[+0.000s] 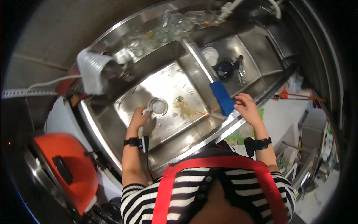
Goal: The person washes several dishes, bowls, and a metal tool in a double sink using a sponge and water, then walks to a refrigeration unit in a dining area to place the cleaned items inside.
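Note:
My left hand (pixel 139 117) reaches into the stainless steel sink basin (pixel 181 137) and grips a round strainer or cup (pixel 158 107) by its side; which of the two cannot be told. Food scraps (pixel 184 109) lie on the basin floor to its right. Over the divider between the two basins hangs a blue cloth (pixel 222 98). My right hand (pixel 246 107) is at the cloth's lower end, fingers loosely bent and holding nothing. In the right basin are white dishes (pixel 209 56), a dark bowl (pixel 224 69) and some cutlery (pixel 240 70).
Glassware (pixel 181 22) lines the ledge behind the sink. A wrapped translucent roll or container (pixel 91 71) stands at the back left corner. An orange lid with a black handle (pixel 70 165) is at the lower left. Rack items (pixel 291 156) lie on the right.

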Motion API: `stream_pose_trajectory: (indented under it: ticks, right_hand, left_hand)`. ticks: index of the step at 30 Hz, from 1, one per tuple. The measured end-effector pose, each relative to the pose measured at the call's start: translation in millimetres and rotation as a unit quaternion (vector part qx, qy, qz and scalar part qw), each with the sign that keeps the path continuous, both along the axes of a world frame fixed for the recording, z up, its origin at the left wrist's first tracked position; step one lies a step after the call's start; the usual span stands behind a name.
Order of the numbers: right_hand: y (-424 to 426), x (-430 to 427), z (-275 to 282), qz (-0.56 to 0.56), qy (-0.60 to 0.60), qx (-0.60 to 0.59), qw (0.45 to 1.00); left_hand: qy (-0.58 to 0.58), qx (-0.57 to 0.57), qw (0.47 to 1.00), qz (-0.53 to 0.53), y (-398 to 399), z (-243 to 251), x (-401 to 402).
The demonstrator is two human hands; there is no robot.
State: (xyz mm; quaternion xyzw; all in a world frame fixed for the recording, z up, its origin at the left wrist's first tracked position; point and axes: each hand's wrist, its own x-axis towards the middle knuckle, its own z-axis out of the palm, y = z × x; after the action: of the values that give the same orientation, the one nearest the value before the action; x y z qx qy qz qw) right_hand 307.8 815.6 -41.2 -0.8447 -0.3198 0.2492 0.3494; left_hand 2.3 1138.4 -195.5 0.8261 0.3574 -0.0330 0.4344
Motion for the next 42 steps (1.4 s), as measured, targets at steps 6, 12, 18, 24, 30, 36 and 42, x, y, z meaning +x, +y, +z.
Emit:
stream_pose_trajectory:
  ticks: [6, 12, 18, 24, 30, 36, 42]
  right_hand:
    - [-6, 14, -3, -0.009, -0.012, 0.014, 1.0]
    - [-24, 86, 1, -0.06, -0.066, -0.004, 0.996]
    - [-26, 178, 13, -0.069, -0.093, 0.026, 0.993]
    - [-23, 295, 39, -0.061, -0.029, 0.111, 0.992]
    - [-30, 356, 20, -0.01, 0.167, 0.194, 0.967]
    - [-61, 369, -10, -0.092, 0.457, 0.268, 0.843]
    - [-61, 368, -19, -0.129, 0.545, 0.296, 0.774]
  left_hand:
    - [0.023, -0.048, 0.998, -0.019, -18, -10, -2]
    - [-0.022, -0.042, 0.999, 0.008, -41, 13, 27]
    - [-0.025, -0.036, 0.998, 0.044, -78, 54, 78]
    - [-0.135, -0.058, 0.985, 0.09, -116, 111, 186]
    - [-0.228, 0.071, 0.966, -0.103, -147, 169, 405]
    - [-0.307, 0.156, 0.939, 0.013, -105, 139, 591]
    - [-0.279, 0.14, 0.935, 0.17, -41, 120, 657]
